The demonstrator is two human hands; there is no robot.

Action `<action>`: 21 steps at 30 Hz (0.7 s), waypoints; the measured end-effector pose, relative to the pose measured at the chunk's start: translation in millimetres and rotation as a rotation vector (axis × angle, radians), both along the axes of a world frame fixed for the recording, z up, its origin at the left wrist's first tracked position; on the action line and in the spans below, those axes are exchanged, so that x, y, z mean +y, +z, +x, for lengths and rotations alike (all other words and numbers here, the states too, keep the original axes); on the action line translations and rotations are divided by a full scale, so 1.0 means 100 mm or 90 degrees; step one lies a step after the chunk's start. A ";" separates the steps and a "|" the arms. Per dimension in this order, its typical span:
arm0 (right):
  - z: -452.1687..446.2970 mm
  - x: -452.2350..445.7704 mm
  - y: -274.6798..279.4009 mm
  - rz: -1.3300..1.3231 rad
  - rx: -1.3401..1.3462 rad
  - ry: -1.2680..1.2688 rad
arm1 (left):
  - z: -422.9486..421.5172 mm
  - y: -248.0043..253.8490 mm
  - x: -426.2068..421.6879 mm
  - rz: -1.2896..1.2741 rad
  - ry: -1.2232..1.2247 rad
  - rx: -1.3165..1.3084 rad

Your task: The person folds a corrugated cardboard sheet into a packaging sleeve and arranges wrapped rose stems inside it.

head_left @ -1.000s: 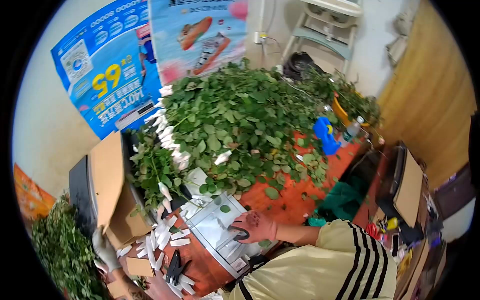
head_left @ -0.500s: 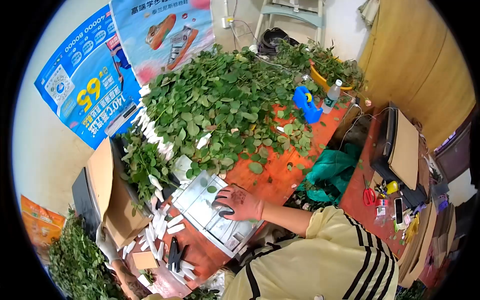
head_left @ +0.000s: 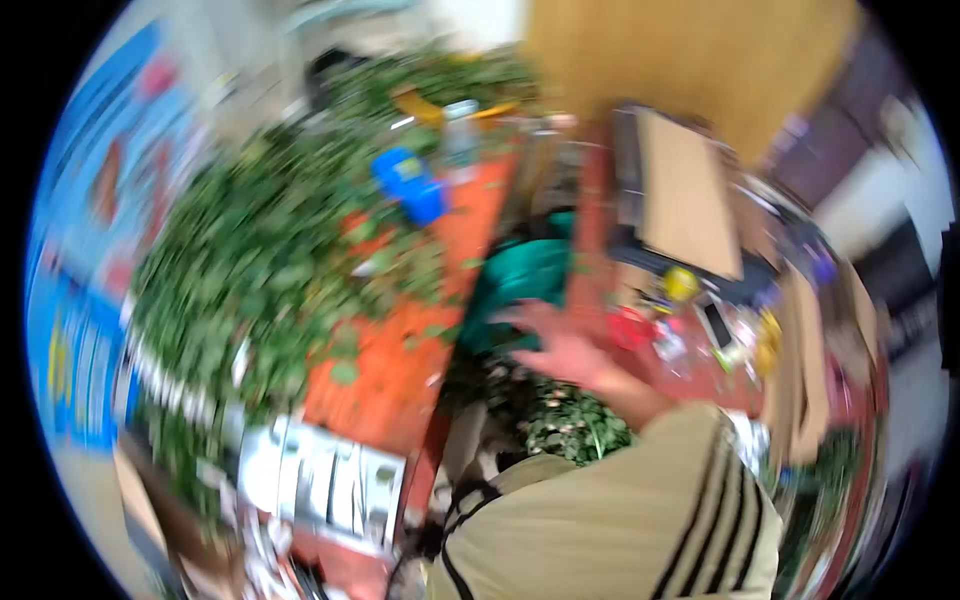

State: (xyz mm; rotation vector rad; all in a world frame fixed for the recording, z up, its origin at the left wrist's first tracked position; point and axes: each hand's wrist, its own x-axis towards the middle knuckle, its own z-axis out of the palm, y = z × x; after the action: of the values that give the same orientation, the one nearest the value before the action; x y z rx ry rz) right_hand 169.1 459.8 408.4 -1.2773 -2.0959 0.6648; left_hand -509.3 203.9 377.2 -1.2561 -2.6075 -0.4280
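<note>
My right hand [head_left: 562, 345], in a pinkish glove blurred by motion, is over the gap between two red tables. Its fingers look spread, with nothing seen in them. Close behind it hangs a green plastic bag [head_left: 530, 275]. Leafy stems with pale buds [head_left: 575, 425] stand below the hand. A pale metal tray-like plate [head_left: 325, 485] lies on the left table, away from the hand. My left hand is outside the view.
A large heap of green leafy stems [head_left: 260, 270] covers much of the left table. A blue tape dispenser [head_left: 410, 188] and clear bottle [head_left: 461, 140] stand near its edge. On the right table lie red scissors [head_left: 628, 328], a phone [head_left: 716, 325] and cardboard [head_left: 688, 195].
The view has swung right and blurred. My right hand has left the metal plate and moved right over the gap between tables. My left hand has gone out of view.
</note>
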 end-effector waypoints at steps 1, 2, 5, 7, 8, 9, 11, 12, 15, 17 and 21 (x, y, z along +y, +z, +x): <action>0.07 -0.04 0.01 -0.037 -0.013 0.000 | -0.21 -0.06 -0.26 -0.004 0.040 -0.005; 0.01 -0.06 -0.04 -0.162 0.189 0.072 | -0.26 -0.07 -0.50 -0.013 0.082 0.000; -0.22 -0.15 -0.66 -0.261 0.172 0.408 | -0.25 -0.01 -0.92 0.014 0.199 0.054; -0.51 -0.48 -1.46 -0.512 0.111 0.430 | 0.21 0.02 -0.89 0.124 0.202 0.139; -0.70 -0.60 -1.91 -0.515 0.018 0.442 | 0.78 0.21 -0.66 0.175 0.199 0.178; -0.87 -0.75 -2.52 -0.470 -0.081 0.447 | 1.35 0.33 -0.50 0.221 0.190 0.177; -1.19 -0.97 -3.61 -0.355 -0.227 0.430 | 2.09 0.10 -0.54 0.318 0.122 0.098; -1.38 -0.89 -3.54 -0.293 -0.226 0.390 | 2.44 -0.12 -0.64 0.248 0.143 0.106; -2.03 -0.46 -3.65 -0.067 -0.293 0.329 | 2.93 -0.87 -0.87 0.134 0.069 0.018; -2.28 -0.24 -3.98 -0.041 -0.367 0.297 | 2.94 -0.93 -0.73 -0.054 -0.005 -0.197; -2.44 0.01 -4.81 0.013 -0.454 0.292 | 2.85 -1.22 -0.74 -0.143 -0.153 -0.061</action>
State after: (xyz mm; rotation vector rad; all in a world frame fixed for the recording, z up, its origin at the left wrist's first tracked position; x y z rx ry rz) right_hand -74.8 460.7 -72.1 -1.1252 -3.0244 0.3903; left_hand -223.9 129.6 255.6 -1.6717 -2.6512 -0.2448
